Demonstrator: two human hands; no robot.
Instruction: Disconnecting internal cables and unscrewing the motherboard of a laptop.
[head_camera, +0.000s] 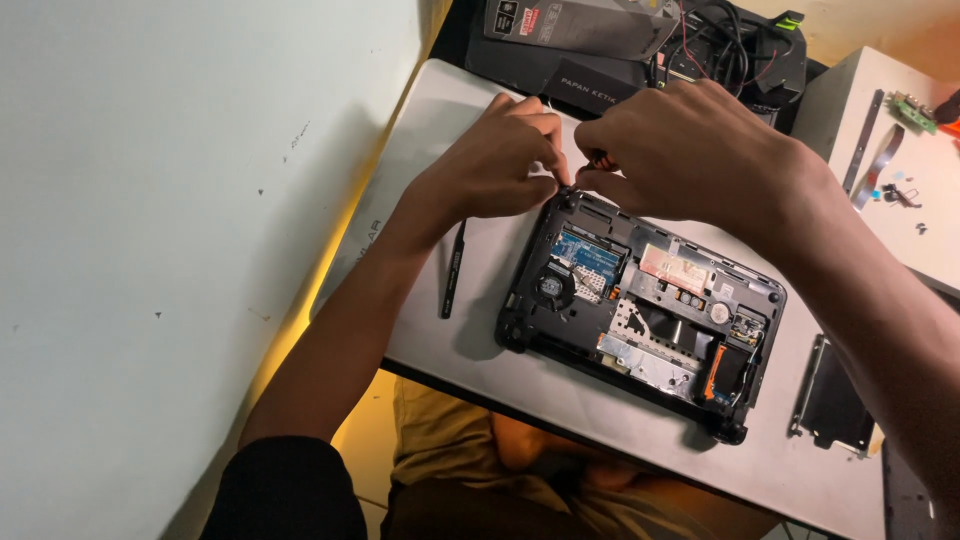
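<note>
An opened small laptop chassis (640, 315) is laid aslant on the white worktop (470, 300), its long axis running from the far left down to the near right. Both hands are met at its far left corner. The right hand (690, 155) is closed round a thin screwdriver (597, 160) with an orange-and-black grip, its tip hidden. The left hand (500, 160) is pinched narrow just beside that tip, touching the corner. A black strip (453, 268) is seen left of the chassis.

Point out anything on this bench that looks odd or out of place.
The small laptop lies open with no cover, circuit board and fan bare. A black strip and a metal bracket lie loose beside it. Nothing looks spilled or broken.
</note>
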